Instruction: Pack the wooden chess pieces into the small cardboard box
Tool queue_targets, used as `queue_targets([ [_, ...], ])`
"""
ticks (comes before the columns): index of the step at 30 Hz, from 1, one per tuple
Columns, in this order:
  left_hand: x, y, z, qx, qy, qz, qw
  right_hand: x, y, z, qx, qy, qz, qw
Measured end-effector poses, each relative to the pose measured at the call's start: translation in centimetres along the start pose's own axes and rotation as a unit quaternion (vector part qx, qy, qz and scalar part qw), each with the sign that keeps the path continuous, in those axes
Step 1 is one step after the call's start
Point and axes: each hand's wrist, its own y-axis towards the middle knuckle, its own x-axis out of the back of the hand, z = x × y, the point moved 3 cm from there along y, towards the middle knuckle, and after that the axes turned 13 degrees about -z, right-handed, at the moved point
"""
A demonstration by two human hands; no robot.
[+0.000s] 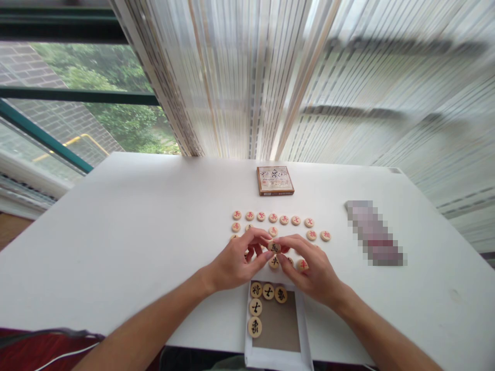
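beyond the white tray, the left hand and right hand pinch one black-marked disc.

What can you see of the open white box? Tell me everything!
The box is shallow, with low white walls that look like cardboard and a brownish floor. It sits on the table, at the near edge. Five round, wooden-looking pieces with black signs lie inside: three along the far side, two more down the left.

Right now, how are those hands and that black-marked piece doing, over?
Left hand and right hand: both pinching black-marked piece. Open box nearer the person, five pieces inside. Loose pieces around hands, some partly hidden.
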Motion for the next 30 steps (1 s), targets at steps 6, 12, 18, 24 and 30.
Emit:
queue_targets([
  [6, -0.06, -0.12, 0.14, -0.049, 0.021, 0.004, 0.999, 0.09, -0.08, -0.1, -0.001, -0.019, -0.004, 1.0],
  [12, -0.17, -0.25, 0.01, -0.117, 0.067, 0.003, 0.991, -0.05, -0.08, -0.16, -0.006, -0.034, -0.013, 0.999],
  [18, -0.14, -0.13, -0.51, -0.149, 0.101, 0.005, 0.984, 0.05, -0.03, 0.03, -0.005, -0.041, -0.024, 0.999],
  [24, -0.05, -0.19, -0.46, -0.134, 0.109, 0.007, 0.985, 0.13, 0.01, 0.13, 0.001, -0.047, -0.025, 0.999],
  [30, 0.14, -0.19, -0.13, -0.123, 0.109, -0.004, 0.986, 0.23, -0.17, -0.03, -0.009, -0.036, -0.01, 0.999],
])
